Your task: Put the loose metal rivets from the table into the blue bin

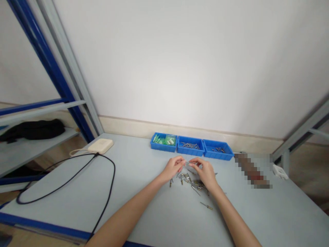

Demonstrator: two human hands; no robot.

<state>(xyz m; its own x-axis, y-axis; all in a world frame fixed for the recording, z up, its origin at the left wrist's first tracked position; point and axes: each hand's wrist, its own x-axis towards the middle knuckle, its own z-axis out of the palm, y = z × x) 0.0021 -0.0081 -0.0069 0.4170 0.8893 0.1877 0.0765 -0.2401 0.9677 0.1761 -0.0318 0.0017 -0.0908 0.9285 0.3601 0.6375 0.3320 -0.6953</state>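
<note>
My left hand and my right hand are close together above the grey table, both with fingertips pinched. Something small and thin shows between them, too small to name. Beneath and around my right hand lies a loose pile of metal pins and rivet-like pieces, one of them apart toward the front. Behind the hands three blue bins stand in a row: the left bin holds green-and-clear packets, the middle bin long metal pins, the right bin a few small metal pieces.
A cream-coloured box with a cord and a looped black cable lie on the left of the table. To the right are a pixelated object and a white item. Blue and grey frames flank both sides.
</note>
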